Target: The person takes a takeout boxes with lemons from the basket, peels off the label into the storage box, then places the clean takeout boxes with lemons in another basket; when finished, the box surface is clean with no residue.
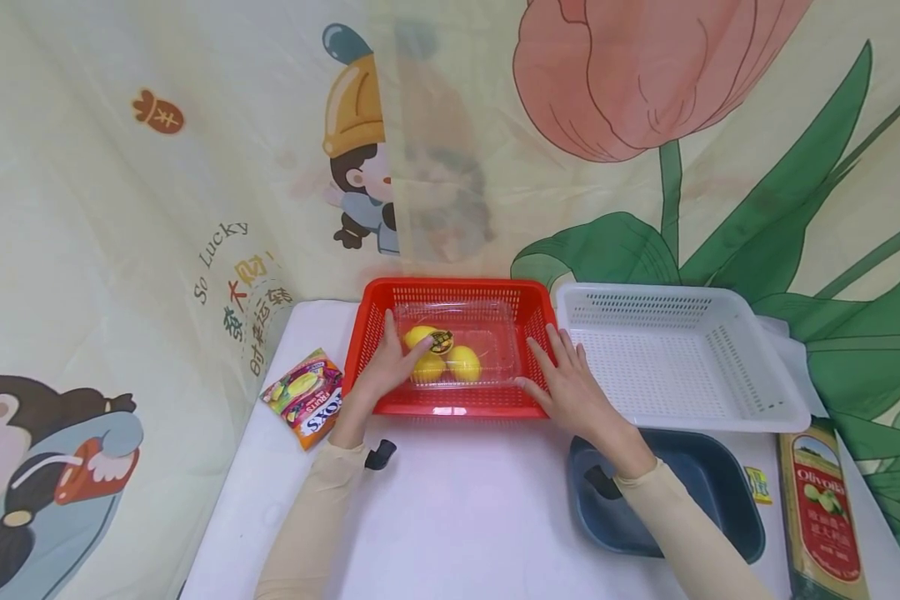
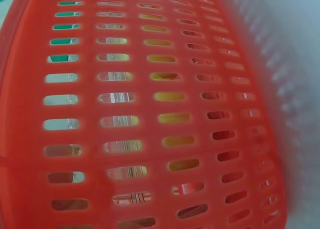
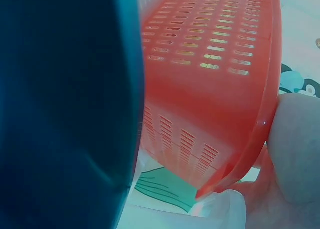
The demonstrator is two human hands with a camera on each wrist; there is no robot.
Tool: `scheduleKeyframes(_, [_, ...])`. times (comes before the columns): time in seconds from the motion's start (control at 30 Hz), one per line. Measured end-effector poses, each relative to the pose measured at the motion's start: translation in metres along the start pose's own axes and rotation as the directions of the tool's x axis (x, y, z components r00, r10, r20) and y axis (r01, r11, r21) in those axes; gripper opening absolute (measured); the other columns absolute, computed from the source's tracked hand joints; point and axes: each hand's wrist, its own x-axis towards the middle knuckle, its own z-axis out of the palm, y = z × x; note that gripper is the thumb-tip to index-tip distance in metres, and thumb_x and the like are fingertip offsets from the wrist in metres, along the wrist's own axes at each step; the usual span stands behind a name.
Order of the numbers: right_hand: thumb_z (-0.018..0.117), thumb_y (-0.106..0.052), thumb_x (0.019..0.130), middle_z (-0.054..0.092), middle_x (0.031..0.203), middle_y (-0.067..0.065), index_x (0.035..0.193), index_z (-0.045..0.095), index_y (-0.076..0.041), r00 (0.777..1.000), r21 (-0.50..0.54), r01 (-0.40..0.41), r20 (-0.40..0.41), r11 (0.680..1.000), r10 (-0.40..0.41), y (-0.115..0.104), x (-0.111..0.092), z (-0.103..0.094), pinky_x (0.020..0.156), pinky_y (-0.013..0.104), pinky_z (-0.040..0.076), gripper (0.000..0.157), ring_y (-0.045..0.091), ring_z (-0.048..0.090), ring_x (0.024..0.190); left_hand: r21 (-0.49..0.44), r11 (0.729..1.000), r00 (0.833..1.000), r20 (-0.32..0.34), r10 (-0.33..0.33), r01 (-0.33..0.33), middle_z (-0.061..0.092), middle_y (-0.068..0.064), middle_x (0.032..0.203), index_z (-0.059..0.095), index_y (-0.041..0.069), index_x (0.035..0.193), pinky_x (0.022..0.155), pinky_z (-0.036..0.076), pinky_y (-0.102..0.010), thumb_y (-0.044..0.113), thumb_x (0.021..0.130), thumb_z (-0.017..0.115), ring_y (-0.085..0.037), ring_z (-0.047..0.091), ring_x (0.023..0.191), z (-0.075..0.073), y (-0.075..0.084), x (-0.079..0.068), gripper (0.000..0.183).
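Inside the red basket [image 1: 450, 410] in the head view lies a clear plastic box [image 1: 495, 342] with yellow lemons [image 1: 463, 364] showing through it. A black-and-gold label is on the box. My left hand [image 1: 381, 368] reaches over the basket's left front, its thumb at the label and its straight fingers along the box's left side. At the basket's right front corner, my right hand [image 1: 570, 392] has its fingers spread over the rim. The left wrist view shows the perforated basket wall [image 2: 150, 104]; in the right wrist view, part of my right hand [image 3: 295, 154] is against the rim.
A white basket [image 1: 720, 421] stands right of the red one. In front of it sits a dark blue basin [image 1: 750, 533], under my right forearm. Far right are a small yellow packet [image 1: 757, 485] and an Olivoila package [image 1: 825, 517]. A Fox's Fruits bag [image 1: 307, 396] lies left.
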Motion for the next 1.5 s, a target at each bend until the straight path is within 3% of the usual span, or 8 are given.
scheduleKeyframes(0.13, [0.069,-0.046,0.093,0.008,0.169,0.022,0.160,0.030,-0.008,1.000,0.002,-0.002,0.009,1.000,0.002,0.000,0.001,0.000,0.123,0.069,0.008,0.086,0.048,0.005,0.155,-0.011,0.997,0.997,0.017,-0.074,0.074,0.019,-0.021,0.167,-0.025,0.013,0.159,0.113,0.040,-0.061,0.063,0.094,0.057,-0.043,0.030,0.149,-0.001,0.001,0.000,0.116])
scheduleKeyframes(0.23, [0.069,-0.046,0.093,0.008,0.169,0.022,0.160,0.030,-0.009,1.000,0.003,-0.002,0.012,1.000,0.002,0.000,0.001,0.000,0.123,0.069,0.009,0.086,0.048,0.005,0.155,-0.028,0.993,0.993,0.030,-0.116,0.117,0.025,-0.023,0.164,-0.019,0.008,0.160,0.111,0.041,-0.062,0.064,0.094,0.058,-0.044,0.036,0.145,-0.002,0.003,-0.001,0.115])
scheduleKeyframes(0.47, [0.068,-0.049,0.093,0.009,0.169,0.022,0.160,0.030,-0.009,1.000,0.023,-0.016,0.020,1.000,0.015,0.001,0.001,0.000,0.123,0.069,0.009,0.086,0.047,0.004,0.155,-0.073,0.991,0.993,0.027,-0.112,0.114,0.045,-0.022,0.145,0.010,0.006,0.158,0.107,0.049,-0.059,0.060,0.094,0.060,-0.039,0.051,0.127,-0.001,0.003,0.001,0.098])
scheduleKeyframes(0.7, [0.069,-0.051,0.092,0.010,0.169,0.022,0.159,0.032,-0.008,0.999,0.039,-0.032,0.019,0.999,0.031,0.001,0.000,0.001,0.124,0.068,0.009,0.088,0.046,0.004,0.156,-0.132,0.980,0.989,0.016,-0.146,0.146,0.048,-0.023,0.136,0.013,0.005,0.153,0.106,0.051,-0.055,0.058,0.091,0.066,-0.037,0.053,0.122,-0.001,0.004,0.004,0.097])
scheduleKeyframes(0.93, [0.067,-0.051,0.093,0.010,0.169,0.021,0.159,0.032,-0.009,1.000,0.037,-0.020,0.019,0.999,0.020,0.002,0.000,0.002,0.123,0.068,0.011,0.086,0.047,0.004,0.156,-0.235,0.950,0.978,0.019,-0.210,0.208,0.045,-0.021,0.137,0.014,0.007,0.151,0.113,0.046,-0.051,0.053,0.090,0.071,-0.034,0.048,0.127,-0.004,0.008,0.004,0.095])
scheduleKeyframes(1.33, [0.066,-0.049,0.095,0.007,0.170,0.020,0.159,0.032,-0.010,0.999,0.038,-0.024,0.038,0.999,0.022,0.002,-0.001,0.001,0.124,0.067,0.009,0.083,0.046,0.002,0.156,-0.282,0.945,0.986,0.022,-0.163,0.163,0.045,-0.022,0.136,0.013,0.011,0.152,0.112,0.047,-0.049,0.050,0.095,0.066,-0.035,0.049,0.125,-0.005,0.009,0.002,0.087])
scheduleKeyframes(1.5, [0.065,-0.049,0.095,0.007,0.170,0.020,0.158,0.036,-0.008,0.999,0.037,-0.025,0.041,0.999,0.024,0.002,-0.001,0.001,0.124,0.067,0.009,0.081,0.045,0.001,0.156,-0.314,0.943,0.994,0.030,-0.103,0.107,0.029,-0.022,0.155,0.001,0.014,0.159,0.122,0.032,-0.055,0.049,0.098,0.062,-0.039,0.036,0.142,-0.005,0.006,0.004,0.094])
